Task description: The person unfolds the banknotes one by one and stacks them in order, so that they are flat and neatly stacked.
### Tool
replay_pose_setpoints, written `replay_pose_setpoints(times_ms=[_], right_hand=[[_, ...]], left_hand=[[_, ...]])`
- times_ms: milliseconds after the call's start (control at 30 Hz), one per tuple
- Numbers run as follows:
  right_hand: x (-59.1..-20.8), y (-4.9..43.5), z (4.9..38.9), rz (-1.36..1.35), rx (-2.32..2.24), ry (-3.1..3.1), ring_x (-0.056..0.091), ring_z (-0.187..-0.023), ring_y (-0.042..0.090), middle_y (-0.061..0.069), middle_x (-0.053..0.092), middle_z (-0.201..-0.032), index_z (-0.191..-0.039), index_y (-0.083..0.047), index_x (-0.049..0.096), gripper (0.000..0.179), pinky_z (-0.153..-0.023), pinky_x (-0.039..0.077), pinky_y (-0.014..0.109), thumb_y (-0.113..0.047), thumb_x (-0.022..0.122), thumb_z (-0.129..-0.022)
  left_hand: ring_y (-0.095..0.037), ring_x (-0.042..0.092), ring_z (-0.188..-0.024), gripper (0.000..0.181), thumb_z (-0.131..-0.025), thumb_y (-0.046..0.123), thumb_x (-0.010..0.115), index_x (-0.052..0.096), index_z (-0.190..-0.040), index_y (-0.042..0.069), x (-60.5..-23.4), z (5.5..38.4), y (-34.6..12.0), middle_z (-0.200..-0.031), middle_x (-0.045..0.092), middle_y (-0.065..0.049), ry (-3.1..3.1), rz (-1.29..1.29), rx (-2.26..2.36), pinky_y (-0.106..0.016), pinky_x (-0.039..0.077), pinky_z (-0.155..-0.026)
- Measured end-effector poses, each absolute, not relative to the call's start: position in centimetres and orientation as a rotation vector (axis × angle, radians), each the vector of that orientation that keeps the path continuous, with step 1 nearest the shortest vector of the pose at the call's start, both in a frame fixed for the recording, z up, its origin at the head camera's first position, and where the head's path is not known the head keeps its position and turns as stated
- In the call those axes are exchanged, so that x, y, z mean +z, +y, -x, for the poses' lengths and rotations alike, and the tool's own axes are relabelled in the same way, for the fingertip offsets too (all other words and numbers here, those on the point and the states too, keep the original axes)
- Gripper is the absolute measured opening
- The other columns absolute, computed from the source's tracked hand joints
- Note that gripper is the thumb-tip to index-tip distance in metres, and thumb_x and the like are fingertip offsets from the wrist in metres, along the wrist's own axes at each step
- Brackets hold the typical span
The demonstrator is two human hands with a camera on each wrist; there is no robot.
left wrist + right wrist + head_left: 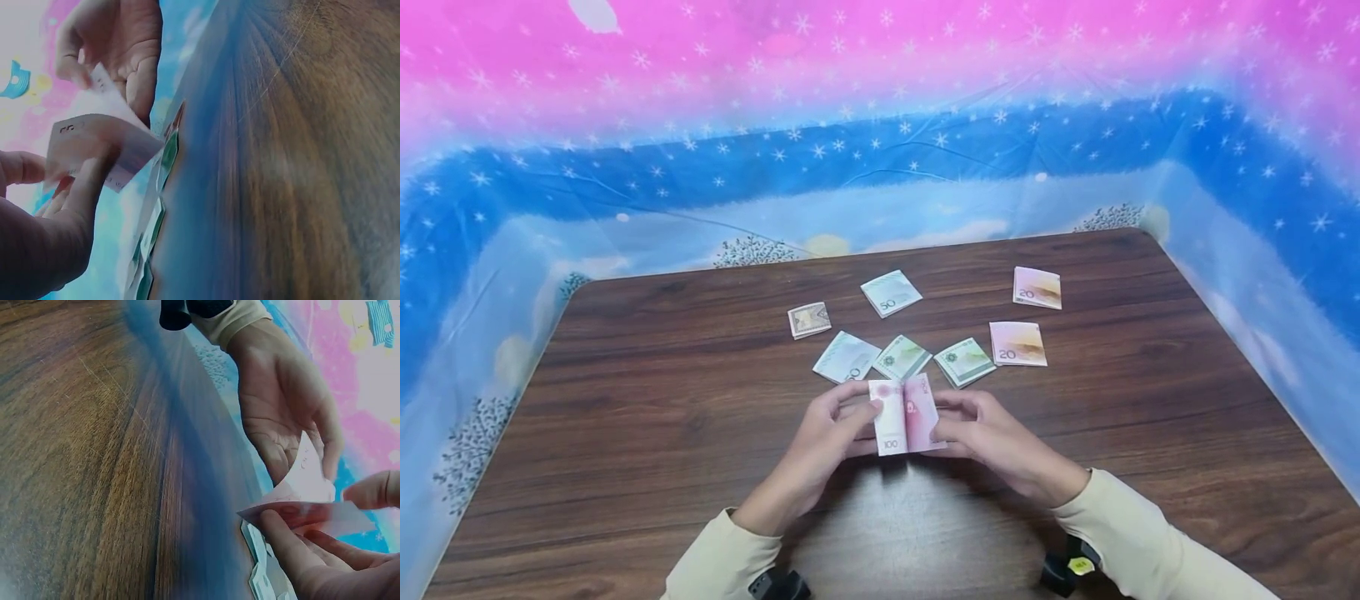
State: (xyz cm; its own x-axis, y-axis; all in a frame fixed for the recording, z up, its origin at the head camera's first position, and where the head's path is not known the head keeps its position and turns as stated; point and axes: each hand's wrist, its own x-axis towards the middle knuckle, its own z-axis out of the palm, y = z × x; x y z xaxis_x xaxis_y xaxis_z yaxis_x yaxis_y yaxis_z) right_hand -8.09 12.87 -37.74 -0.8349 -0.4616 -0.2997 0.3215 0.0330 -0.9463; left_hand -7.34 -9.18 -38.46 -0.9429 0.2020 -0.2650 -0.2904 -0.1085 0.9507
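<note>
A pink 100 banknote (891, 421) is held up over the near middle of the table, creased down its centre with its two halves angled like a part-opened booklet. My left hand (829, 433) pinches its left half between thumb and fingers. At the other edge, my right hand (992, 429) grips the right half, thumb in front and fingers behind. In the left wrist view the note (94, 140) bends in a V between both hands. Just beyond it lie two folded green notes (902, 358), (965, 362) and a folded 50 note (847, 357).
Farther back on the brown wooden table (662, 417) lie another folded 50 note (891, 293) and a small brownish note (809, 320). Two folded 20 notes (1037, 288), (1018, 344) sit to the right. A snowflake-patterned cloth (850, 150) surrounds the table's far and side edges.
</note>
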Motion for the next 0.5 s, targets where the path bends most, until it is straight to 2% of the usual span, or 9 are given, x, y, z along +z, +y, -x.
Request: replay_pose_setpoints(times_ms=[133,267,500], right_hand=[[-37.6,13.2,8.2,0.104,-1.861,1.82,0.067,-0.099,0.019,0.024,0.065,-0.119,-0.142,0.016,0.04,0.059,-0.087,0.059,0.03,0.0,0.055,-0.088],[-37.7,13.8,8.3,0.086,-1.827,1.95,0.067,-0.09,0.014,0.019,0.07,-0.111,-0.134,0.015,0.049,0.046,-0.078,0.057,0.024,0.001,0.058,-0.092],[-38.0,14.5,8.7,0.082,-1.785,2.047,0.068,-0.085,0.014,0.019,0.073,-0.104,-0.124,0.016,0.056,0.037,-0.073,0.056,0.023,0.005,0.063,-0.089]], left_hand=[[-0.02,0.072,-0.084,0.038,-0.095,-0.003,0.058,0.054,-0.133,-0.005,-38.2,7.2,-9.6,-0.11,0.071,-0.026,1.928,0.121,2.079,-0.034,0.062,-0.074],[-0.02,0.071,-0.083,0.037,-0.092,-0.005,0.063,0.057,-0.129,-0.003,-38.0,7.0,-10.1,-0.11,0.071,-0.025,2.009,0.138,2.043,-0.03,0.06,-0.07],[-0.022,0.071,-0.079,0.039,-0.087,-0.009,0.067,0.058,-0.125,-0.003,-38.0,6.8,-10.7,-0.104,0.072,-0.023,2.043,0.171,2.017,-0.032,0.059,-0.065]])
